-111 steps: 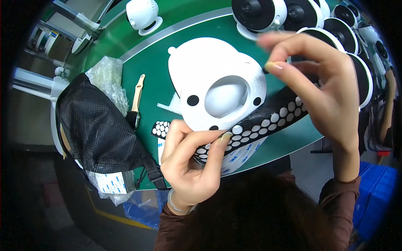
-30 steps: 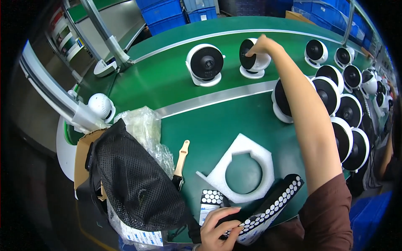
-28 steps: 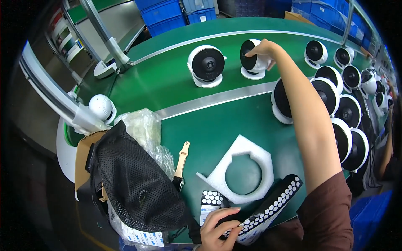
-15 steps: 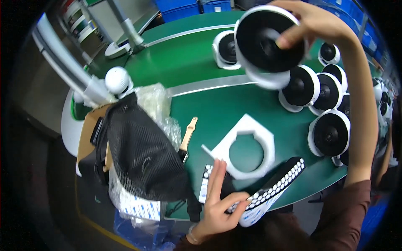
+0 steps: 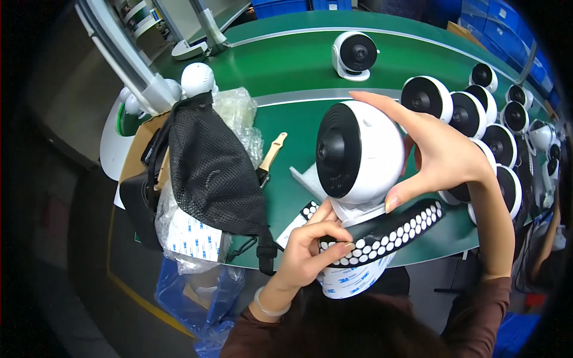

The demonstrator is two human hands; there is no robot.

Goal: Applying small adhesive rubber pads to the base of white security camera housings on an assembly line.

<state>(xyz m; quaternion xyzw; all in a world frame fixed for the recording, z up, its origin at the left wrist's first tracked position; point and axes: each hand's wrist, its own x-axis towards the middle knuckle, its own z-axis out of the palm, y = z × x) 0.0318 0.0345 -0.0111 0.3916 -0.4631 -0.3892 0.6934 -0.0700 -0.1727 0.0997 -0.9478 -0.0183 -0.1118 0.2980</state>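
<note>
A white ball-shaped security camera [image 5: 382, 152] with a black front is in my right hand [image 5: 439, 158], thumb low by its base and fingers over the back. It is held over the near part of the bench, its front facing left. My left hand [image 5: 310, 247] is closed below it, thumb and forefinger pinched at a black strip of white round pads [image 5: 391, 237]; what lies in the pinch is hidden. Other left fingers reach under the camera's base. A white foam cutout [image 5: 307, 178] lies behind the camera, mostly covered by it.
Several similar cameras [image 5: 465, 113] crowd the right side, and one camera [image 5: 355, 56] stands at the back. A black mesh bag [image 5: 212, 173] sits on the left beside clear bubble wrap [image 5: 239, 116] and a wristwatch [image 5: 273, 154]. White-and-blue backing paper [image 5: 352, 280] hangs over the green bench's [image 5: 280, 125] front edge.
My right hand has brought the camera from the far side down toward me and turned it leftward. My left hand's raised fingers now sit under its base. The foam cutout is now mostly hidden.
</note>
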